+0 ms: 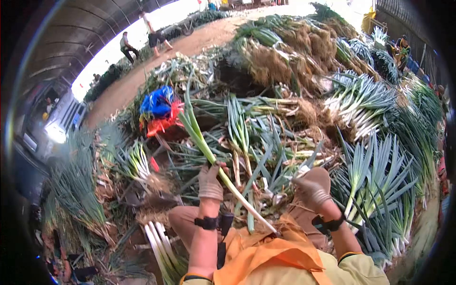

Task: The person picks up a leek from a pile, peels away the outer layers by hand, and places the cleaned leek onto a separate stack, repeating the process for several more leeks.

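My left hand (210, 183) is wrapped round a leek (241, 198) slanting down towards my apron (251, 256); steadying it seems the step. My right hand (311, 191) is apart, its grip unclear; the next move probably needs it nearer.

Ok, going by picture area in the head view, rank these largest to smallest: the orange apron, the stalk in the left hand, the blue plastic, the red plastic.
1. Orange apron, though nearness to the camera enlarges it
2. Stalk in the left hand
3. Blue plastic and red plastic: too alike to rank
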The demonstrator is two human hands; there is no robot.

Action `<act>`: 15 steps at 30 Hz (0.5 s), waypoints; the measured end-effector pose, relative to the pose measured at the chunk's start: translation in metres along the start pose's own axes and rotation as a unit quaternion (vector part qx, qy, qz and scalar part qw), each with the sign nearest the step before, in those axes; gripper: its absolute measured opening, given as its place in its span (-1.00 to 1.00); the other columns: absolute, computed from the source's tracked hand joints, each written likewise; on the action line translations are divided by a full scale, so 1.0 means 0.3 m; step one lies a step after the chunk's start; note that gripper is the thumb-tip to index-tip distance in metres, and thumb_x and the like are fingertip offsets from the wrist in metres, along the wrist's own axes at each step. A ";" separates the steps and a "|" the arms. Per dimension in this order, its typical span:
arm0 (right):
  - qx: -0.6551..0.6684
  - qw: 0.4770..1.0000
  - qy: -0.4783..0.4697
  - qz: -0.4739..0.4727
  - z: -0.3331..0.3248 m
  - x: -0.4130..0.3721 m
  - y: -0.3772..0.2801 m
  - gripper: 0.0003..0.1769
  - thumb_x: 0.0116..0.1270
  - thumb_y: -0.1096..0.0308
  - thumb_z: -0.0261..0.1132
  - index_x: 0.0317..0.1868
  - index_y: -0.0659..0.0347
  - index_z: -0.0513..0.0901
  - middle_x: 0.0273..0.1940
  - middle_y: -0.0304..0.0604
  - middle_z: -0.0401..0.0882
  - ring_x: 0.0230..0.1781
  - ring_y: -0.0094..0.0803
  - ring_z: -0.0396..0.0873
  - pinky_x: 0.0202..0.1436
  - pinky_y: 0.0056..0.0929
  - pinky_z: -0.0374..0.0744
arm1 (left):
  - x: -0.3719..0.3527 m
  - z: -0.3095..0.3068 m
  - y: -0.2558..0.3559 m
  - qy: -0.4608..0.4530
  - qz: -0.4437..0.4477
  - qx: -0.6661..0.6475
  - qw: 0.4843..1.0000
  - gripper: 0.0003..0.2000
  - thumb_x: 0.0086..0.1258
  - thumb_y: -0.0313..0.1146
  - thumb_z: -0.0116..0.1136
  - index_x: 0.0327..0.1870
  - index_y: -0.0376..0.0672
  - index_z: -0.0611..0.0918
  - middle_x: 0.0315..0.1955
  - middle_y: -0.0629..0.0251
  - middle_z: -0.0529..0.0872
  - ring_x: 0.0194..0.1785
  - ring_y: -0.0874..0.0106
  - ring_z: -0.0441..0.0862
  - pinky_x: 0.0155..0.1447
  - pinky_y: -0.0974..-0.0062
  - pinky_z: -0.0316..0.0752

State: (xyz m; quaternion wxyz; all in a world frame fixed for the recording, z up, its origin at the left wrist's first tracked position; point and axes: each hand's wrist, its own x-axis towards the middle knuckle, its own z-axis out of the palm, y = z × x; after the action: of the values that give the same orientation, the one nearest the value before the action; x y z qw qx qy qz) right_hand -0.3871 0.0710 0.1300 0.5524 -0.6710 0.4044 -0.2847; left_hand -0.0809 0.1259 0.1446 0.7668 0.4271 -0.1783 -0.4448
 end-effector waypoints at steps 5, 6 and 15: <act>-0.078 0.985 -0.112 -0.106 0.150 0.144 0.051 -0.68 0.14 0.37 0.24 -0.07 0.26 0.54 -0.27 -0.15 0.59 -0.30 -0.50 0.52 -0.22 -0.55 0.49 | -0.095 0.049 -0.020 -0.042 -0.064 -0.014 0.997 -0.77 0.27 -0.37 0.05 -0.07 -0.20 0.50 -0.44 0.20 0.60 -0.42 0.35 0.57 -0.34 0.40 0.54; 0.027 0.992 -0.115 -0.051 0.169 0.162 -0.009 -0.70 0.16 0.37 0.23 -0.09 0.28 0.54 -0.28 -0.17 0.59 -0.29 -0.54 0.51 -0.21 -0.57 0.50 | -0.128 0.070 -0.018 -0.040 -0.085 -0.034 0.995 -0.78 0.31 -0.39 0.00 -0.06 -0.23 0.48 -0.44 0.19 0.60 -0.43 0.35 0.57 -0.32 0.45 0.53; 0.220 0.955 -0.199 -0.015 0.294 0.356 -0.171 -0.62 0.23 0.33 0.18 0.01 0.37 0.46 -0.19 -0.19 0.57 -0.25 -0.58 0.52 -0.15 -0.62 0.51 | -0.107 0.031 -0.009 -0.094 -0.178 -0.130 0.971 -0.72 0.24 -0.32 -0.07 -0.09 -0.27 0.47 -0.37 0.10 0.60 -0.28 0.19 0.57 -0.09 0.23 0.47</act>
State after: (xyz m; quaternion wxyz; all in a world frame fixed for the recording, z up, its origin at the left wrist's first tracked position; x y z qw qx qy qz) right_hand -0.2475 0.0277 0.1528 0.7515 -0.5814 0.2038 -0.2359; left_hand -0.1057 0.1474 0.1513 0.7039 0.3048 -0.1112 -0.6319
